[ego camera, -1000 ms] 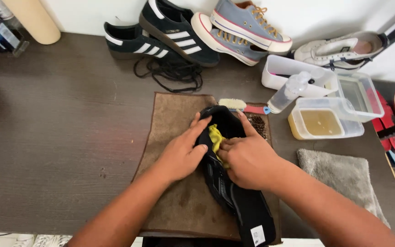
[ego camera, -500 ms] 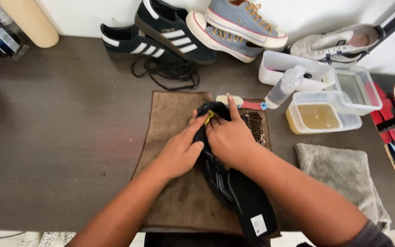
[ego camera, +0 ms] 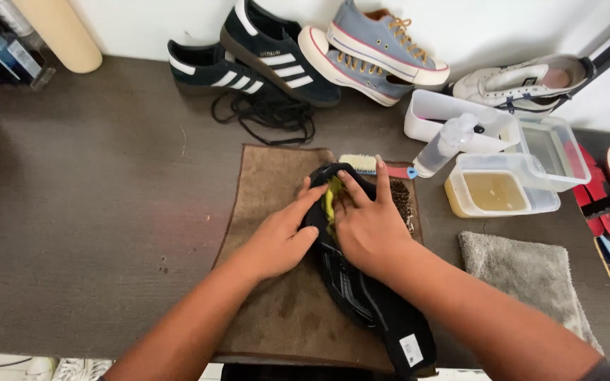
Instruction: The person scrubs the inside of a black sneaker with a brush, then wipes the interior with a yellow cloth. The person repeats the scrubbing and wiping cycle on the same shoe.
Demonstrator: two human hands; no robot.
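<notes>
Black shoe [ego camera: 361, 296] lies on its side on the brown towel [ego camera: 270, 212] spread over my dark worktop [ego camera: 93, 212], toe end pointing away from me and its heel with a white tag near the worktop's front edge. My left hand [ego camera: 280, 240] rests on the shoe's left flank, fingers curled round its edge to steady it. My right hand [ego camera: 368, 229] lies flat over the shoe's opening, fingers spread and pressing a yellow cloth [ego camera: 332, 197] into it; only a strip of the cloth shows between my two hands, and neither hand is closed into a fist. Just beyond the toe, on the far edge of the towel, lies a brush [ego camera: 372, 166] with pale bristles and a red handle. To the right of it lies a clear spray bottle [ego camera: 446, 144], tilted against a white tray [ego camera: 425, 113], with a plastic tub of yellowish liquid [ego camera: 495, 192] beside it. A grey cloth [ego camera: 524, 271] lies on the worktop near my right forearm. Along the back wall stand black striped sneakers [ego camera: 248, 60], blue-grey sneakers [ego camera: 375, 53] and a white sneaker [ego camera: 524, 81], with loose black laces [ego camera: 266, 116] in front of them.
</notes>
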